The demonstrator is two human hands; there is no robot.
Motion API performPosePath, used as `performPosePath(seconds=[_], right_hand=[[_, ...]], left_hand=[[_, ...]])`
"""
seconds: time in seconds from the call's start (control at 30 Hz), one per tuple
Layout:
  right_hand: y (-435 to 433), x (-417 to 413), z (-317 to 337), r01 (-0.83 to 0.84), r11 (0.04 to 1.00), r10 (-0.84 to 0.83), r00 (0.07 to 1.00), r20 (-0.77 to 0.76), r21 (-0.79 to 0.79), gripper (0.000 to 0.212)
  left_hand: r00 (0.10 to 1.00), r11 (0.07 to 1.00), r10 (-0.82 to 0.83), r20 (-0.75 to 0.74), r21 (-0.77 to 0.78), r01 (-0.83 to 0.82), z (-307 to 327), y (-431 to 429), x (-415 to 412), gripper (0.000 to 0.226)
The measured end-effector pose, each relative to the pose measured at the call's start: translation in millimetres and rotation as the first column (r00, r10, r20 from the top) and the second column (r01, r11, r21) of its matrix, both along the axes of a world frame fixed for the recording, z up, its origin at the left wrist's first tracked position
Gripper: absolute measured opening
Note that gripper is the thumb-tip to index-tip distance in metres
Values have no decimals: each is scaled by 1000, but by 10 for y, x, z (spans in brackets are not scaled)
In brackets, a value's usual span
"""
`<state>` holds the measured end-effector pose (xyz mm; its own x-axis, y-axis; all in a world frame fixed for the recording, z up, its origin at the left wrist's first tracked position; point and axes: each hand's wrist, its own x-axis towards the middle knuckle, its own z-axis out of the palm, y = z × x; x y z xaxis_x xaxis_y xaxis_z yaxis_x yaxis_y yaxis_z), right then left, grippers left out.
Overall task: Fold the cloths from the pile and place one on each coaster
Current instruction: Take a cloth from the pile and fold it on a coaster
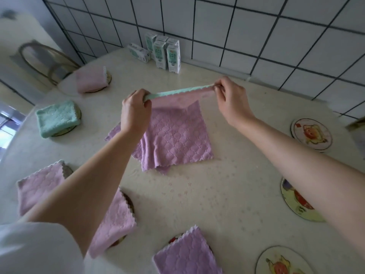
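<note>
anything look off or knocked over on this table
One milk carton lies on its side beside the upright cartons at the tiled wall. The green folded cloth sits off-centre, overhanging its coaster. Nothing looks spilled or torn; the raised cloth is simply mid-fold.

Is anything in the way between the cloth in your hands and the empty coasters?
Nothing visible. Only table lies between the held cloth and the nearest empty coaster.
</note>
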<state>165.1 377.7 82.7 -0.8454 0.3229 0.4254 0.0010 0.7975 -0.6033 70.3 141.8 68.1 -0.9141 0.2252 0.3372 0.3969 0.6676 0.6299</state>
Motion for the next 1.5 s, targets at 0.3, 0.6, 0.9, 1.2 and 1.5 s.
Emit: performPosePath(seconds=[0.3, 0.6, 0.9, 1.2, 1.5], right_hand=[[515, 1489, 32, -69, 977, 74, 997, -20, 203, 15], [808, 3581, -638, -230, 963, 182, 938, 294, 139, 24], [846, 4873, -1264, -258, 964, 198, 863, 464, 68, 34], [900, 5125, -1325, -153, 987, 159, 844, 512, -54, 24], [1059, 4286, -1038, 161, 947, -17, 890, 455, -280, 6]], left_hand=[[962, 982, -178, -208, -94, 162, -4, 249, 1361, 17], [951, 940, -310, -14, -154, 304, -735, 289, 3498, 22], [919, 887, -338, 201, -260, 383, -1158, 184, 4756, 36], [905, 851, -285, 317, -351, 391, -1194, 29, 4985, 29], [862, 994, 70, 502, -108, -18, -881, 313, 4284, 20]])
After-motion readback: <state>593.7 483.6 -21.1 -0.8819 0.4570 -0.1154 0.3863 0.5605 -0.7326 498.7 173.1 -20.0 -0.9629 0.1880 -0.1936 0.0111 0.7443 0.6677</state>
